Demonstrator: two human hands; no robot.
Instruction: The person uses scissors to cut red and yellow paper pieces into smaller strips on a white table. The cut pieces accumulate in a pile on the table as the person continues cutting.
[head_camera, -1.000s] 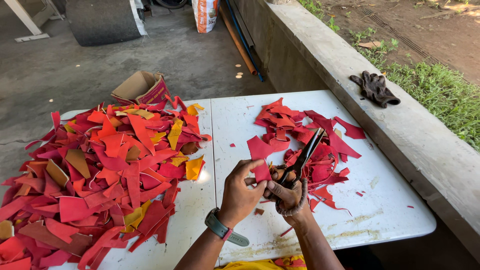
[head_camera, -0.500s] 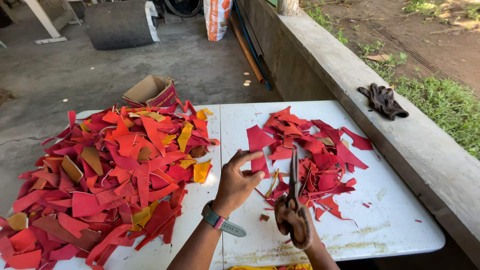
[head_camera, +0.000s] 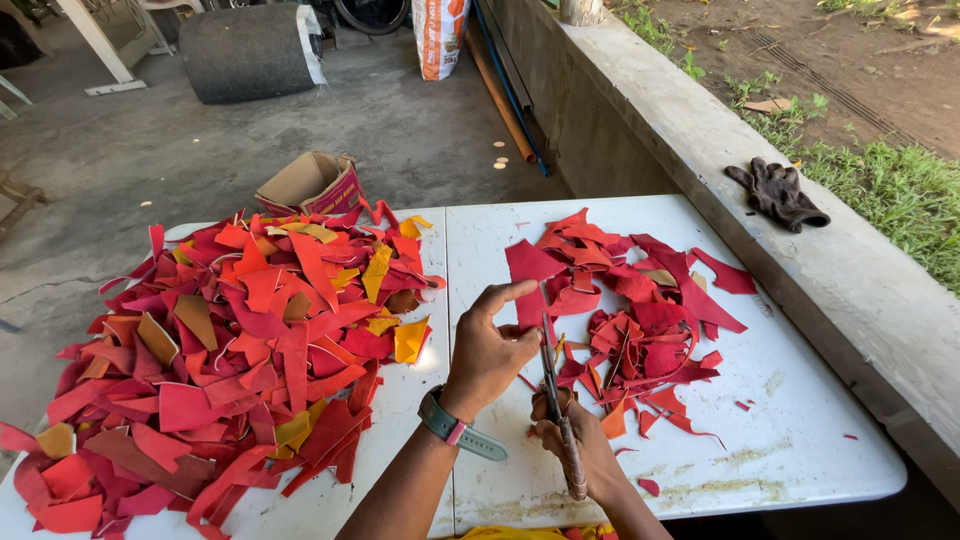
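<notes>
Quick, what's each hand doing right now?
Left hand: pinching a red scrap.
Right hand: closed around the scissors.

open cardboard box (head_camera: 312, 183), printed sack (head_camera: 441, 37)

1. The scraps (head_camera: 230, 350) looked like matt leather, red and orange (some undersides tan and rougher).
2. The scissors (head_camera: 555, 400) were dull, worn metal.
3. The bench (head_camera: 800, 440) was smooth white plastic, smudged.
4. The box (head_camera: 310, 185) was plain cardboard.
5. The glove (head_camera: 778, 193) was dark cloth.

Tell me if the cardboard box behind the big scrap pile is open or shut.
Open: the cardboard box has its flaps spread, showing its brown inside.
</notes>
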